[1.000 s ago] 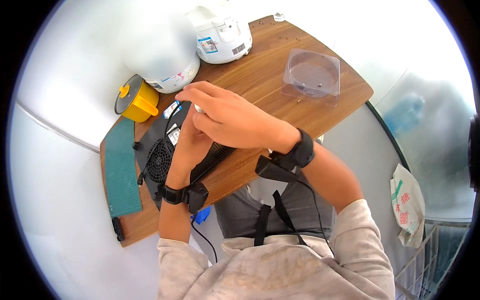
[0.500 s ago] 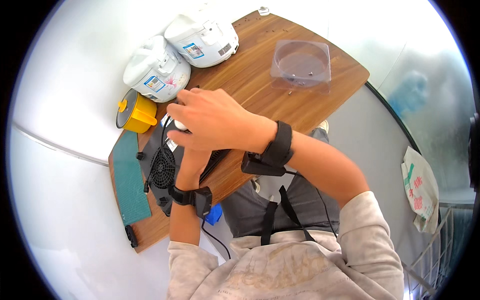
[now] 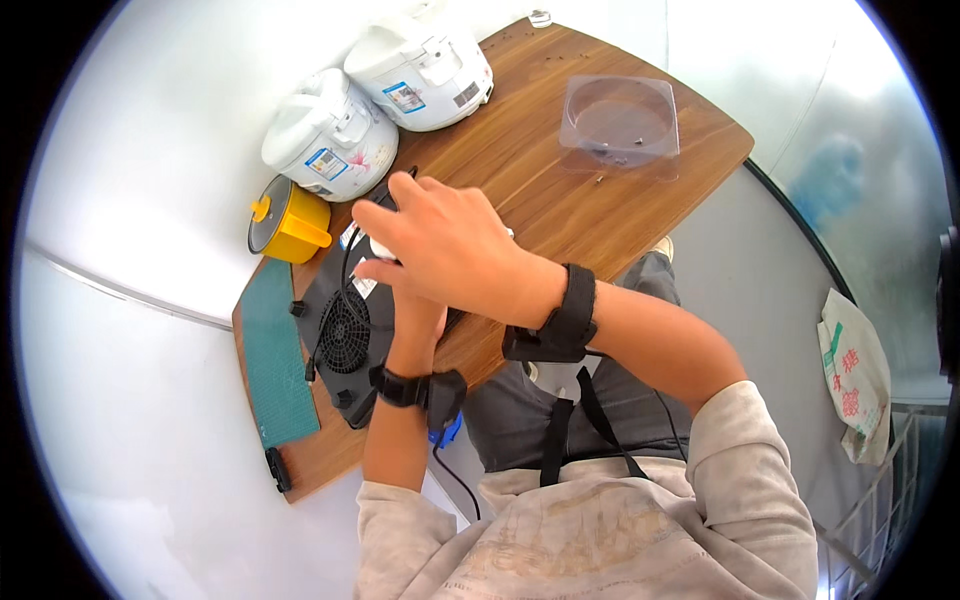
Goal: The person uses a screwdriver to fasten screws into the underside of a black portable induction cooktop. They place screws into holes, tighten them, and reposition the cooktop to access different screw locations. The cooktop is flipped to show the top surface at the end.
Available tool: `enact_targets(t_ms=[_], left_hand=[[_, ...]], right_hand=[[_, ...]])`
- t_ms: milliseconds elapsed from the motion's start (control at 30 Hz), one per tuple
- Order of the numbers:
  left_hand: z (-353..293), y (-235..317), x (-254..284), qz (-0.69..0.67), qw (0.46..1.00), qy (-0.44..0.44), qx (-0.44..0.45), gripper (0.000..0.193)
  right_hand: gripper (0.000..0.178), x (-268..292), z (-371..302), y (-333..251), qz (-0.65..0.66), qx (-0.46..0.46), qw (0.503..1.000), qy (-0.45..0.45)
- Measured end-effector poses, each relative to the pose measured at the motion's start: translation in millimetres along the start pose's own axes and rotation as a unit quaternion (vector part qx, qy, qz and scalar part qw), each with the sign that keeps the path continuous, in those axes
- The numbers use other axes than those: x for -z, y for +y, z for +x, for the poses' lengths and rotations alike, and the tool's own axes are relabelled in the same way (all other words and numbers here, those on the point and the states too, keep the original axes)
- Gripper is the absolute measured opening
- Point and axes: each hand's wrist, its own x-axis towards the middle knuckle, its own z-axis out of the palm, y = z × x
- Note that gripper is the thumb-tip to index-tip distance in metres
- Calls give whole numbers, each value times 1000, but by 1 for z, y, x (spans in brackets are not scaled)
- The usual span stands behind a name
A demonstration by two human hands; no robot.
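We see a flat black appliance lying underside up on the near left part of the wooden table, its round fan grille facing us and a black cord looping over it. The right hand hovers over its far end with fingers curled around something small and pale; what it grips we cannot tell. The left hand is mostly hidden beneath the right one (only the wrist and its black band show), so we cannot tell how it is closed.

Just left of the appliance a green cutting mat lies along the table edge. Beyond it sits a small yellow pot with a grey lid. Behind that stand two white rice cookers, touching side by side, each with a small rectangular label on its front, blue and white on the nearer one. Well apart, at the far right, lies a clear plastic clamshell tray with a round recess. On the floor to the right rests a pale bag with red and green print.
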Motion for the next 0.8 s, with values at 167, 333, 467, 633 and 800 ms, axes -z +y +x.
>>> enact_targets(t_ms=[167,333,467,633,800], left_hand=[[19,3,26,-39,989,-128,56,22],[24,1,16,-44,985,-155,60,24],[9,-5,-11,-32,999,-41,11,27],[18,-11,-9,-76,995,-58,18,33],[41,1,4,-62,976,-199,63,32]], right_hand=[[34,-14,7,16,108,86,990,40],[25,6,5,16,122,49,990,-45],[24,-7,4,-7,-29,-2,1000,0],[22,5,22,0,67,15,991,-112],[26,9,44,38,437,-78,862,-246]])
